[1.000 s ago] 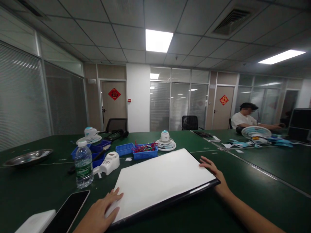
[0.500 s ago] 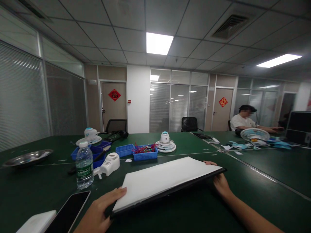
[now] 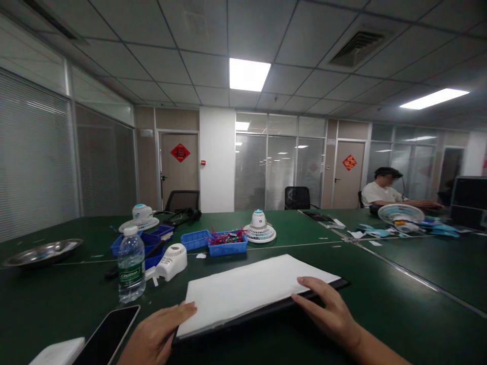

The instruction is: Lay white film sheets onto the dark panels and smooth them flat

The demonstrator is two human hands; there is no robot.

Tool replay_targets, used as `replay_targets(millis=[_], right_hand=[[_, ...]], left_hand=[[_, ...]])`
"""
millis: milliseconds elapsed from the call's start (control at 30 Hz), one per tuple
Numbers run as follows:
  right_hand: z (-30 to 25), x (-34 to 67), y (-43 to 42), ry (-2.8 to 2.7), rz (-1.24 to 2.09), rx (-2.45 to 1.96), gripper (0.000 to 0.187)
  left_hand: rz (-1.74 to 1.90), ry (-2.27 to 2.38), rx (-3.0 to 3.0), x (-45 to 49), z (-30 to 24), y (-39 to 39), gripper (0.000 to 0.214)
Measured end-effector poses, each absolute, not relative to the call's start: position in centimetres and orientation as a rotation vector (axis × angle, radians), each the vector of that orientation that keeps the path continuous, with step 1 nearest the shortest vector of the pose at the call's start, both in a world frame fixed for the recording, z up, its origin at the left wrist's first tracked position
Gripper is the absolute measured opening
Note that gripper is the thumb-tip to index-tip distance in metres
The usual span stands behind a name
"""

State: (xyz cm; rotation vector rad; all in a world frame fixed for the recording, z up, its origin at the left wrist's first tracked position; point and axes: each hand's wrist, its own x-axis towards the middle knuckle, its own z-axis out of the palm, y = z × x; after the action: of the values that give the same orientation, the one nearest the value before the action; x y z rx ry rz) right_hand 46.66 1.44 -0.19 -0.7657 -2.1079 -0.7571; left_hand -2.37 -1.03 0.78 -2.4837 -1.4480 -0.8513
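A flat black board [image 3: 276, 305] with white paper [image 3: 251, 291] lying on it is tilted in front of me above the green table. My left hand [image 3: 154, 329] grips its left edge, thumb on top of the paper and fingers underneath. My right hand [image 3: 331, 312] is at the near right part, fingers apart, with fingertips touching the paper close to its near edge. To the left of the board stand a water bottle [image 3: 131, 268] and a white plastic fan housing [image 3: 173, 262]. A dark-screened phone [image 3: 108, 334] lies by my left hand.
Blue bins [image 3: 228, 247], one with red wires, stand beyond the board near a white fan part [image 3: 259, 228]. A metal tray [image 3: 41, 252] is at left, a white box [image 3: 57, 352] at front left. A person [image 3: 386, 190] sits at far right behind a fan [image 3: 401, 215].
My right hand has left the board's right edge and moved left onto the paper's near side. The board has dropped slightly lower. My left hand keeps its hold.
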Motion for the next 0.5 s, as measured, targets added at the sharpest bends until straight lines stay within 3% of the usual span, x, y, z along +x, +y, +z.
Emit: replay_targets(millis=[233,500], right_hand=[[1.2,43.1,0.2,-2.029,-0.690,-0.681,0.031],[7.8,43.7,-1.7,-2.069,-0.718,-1.104,0.025]], left_hand=[[-0.957,-1.227,-2.447,-1.9,-1.0,-0.1,0.057],[-1.008,-1.678,-2.313,-1.4,-1.3,0.0,0.067]])
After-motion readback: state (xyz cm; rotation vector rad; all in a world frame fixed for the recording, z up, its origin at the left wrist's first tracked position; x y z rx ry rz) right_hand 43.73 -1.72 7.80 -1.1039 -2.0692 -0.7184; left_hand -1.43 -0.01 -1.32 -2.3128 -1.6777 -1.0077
